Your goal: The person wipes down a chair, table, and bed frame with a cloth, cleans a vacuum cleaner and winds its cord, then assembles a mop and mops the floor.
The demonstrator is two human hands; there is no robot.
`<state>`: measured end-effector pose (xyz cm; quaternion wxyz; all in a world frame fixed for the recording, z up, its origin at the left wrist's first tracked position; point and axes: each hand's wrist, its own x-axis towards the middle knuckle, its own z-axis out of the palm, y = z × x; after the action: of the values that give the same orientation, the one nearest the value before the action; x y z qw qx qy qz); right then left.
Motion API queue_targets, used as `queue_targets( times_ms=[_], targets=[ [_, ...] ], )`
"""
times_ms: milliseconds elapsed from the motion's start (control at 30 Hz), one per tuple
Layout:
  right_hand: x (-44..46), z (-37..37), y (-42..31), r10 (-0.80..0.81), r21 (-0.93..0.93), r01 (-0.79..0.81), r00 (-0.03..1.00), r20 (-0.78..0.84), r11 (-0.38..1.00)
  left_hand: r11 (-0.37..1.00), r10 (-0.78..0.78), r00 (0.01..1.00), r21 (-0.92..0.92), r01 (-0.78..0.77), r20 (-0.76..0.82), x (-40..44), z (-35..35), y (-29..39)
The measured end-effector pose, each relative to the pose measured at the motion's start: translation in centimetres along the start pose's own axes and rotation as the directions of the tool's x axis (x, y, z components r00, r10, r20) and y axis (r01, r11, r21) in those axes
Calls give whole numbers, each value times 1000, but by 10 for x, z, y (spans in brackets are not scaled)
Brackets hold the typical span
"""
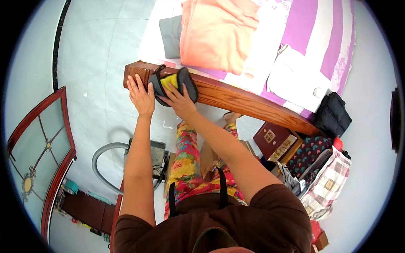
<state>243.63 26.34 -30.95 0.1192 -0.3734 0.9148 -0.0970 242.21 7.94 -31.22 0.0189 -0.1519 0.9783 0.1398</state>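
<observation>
- Grey-and-yellow cloth [190,84] lies on the bed's wooden rail [253,100], upper centre, long axis roughly crosswise, loop pointing up.
- Your right hand [181,102] spreads loosely over it.
- Your left hand [142,98], flat and empty, touches the rail's end.

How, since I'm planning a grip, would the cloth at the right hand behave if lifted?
The cloth would probably flop, since its flaps curl up beside the right hand. It is likely light, as it looks like fabric with dark edging. It seems unlikely to roll, being folded rather than round.
</observation>
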Motion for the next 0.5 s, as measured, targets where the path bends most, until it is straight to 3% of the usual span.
queue_targets(
  times_ms=[100, 233, 333, 400, 500],
  targets=[
    [25, 2, -7, -30, 45, 27, 998, 58, 999, 991, -30, 998, -133, 36, 47, 1, -3, -7],
    [12, -9, 24, -197, -38, 196, 980, -11, 980, 991, -18, 996, -128, 29, 83, 2, -11, -10],
    [-22, -21, 50, -151, 26, 150, 986, 67, 988, 996, -10, 994, -87, 20, 108, 1, -13, -13],
    [-57, -35, 70, -32, 74, 16, 977, 213, 997, 998, 6, 995, -64, 1, 102, 1, -14, -14],
    [-126, -34, 98, 198, 69, -221, 949, 246, 973, 998, 9, 994, -68, -1, 108, 1, -19, -9]
  ],
)
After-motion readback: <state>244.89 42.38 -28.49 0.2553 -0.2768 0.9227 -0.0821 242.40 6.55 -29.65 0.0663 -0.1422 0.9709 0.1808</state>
